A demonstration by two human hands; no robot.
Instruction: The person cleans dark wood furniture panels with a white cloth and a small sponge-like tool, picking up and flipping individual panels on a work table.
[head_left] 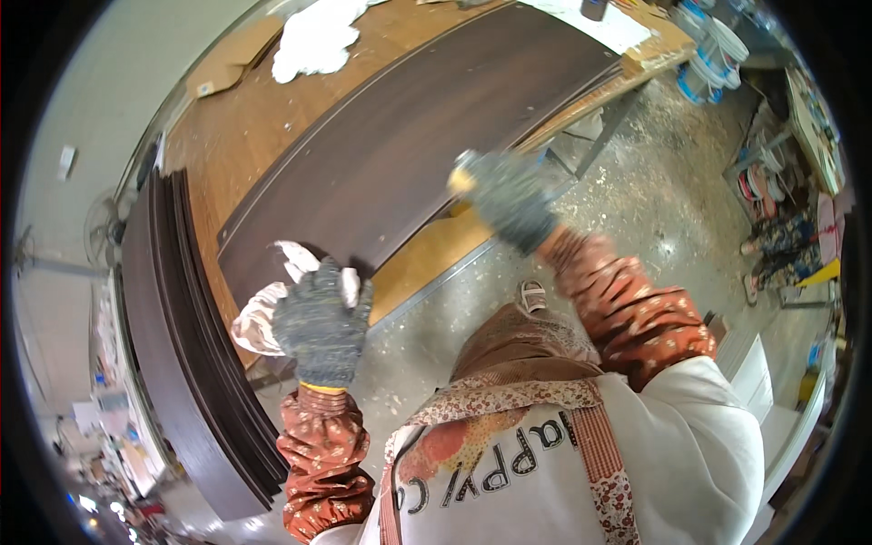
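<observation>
A long dark brown panel (pixel 400 136) lies across the wooden worktable in front of me. My left hand (pixel 320 322), in a grey knitted glove, is at the panel's near left end. Its fingers are closed on a crumpled whitish cloth (pixel 261 320) that sticks out on both sides of the hand. My right hand (pixel 510 198), gloved in grey too, is raised off the panel's near edge and blurred by motion. Its fingers look curled in, with a small yellow and white patch at their tips; I cannot make out what that is.
Several dark panels (pixel 186 336) stand stacked on edge at the left. White cloth (pixel 316 38) and a cardboard piece (pixel 234 62) lie on the table's far side. Buckets (pixel 713 64) stand at the far right. Another person's legs (pixel 783 238) show at the right edge.
</observation>
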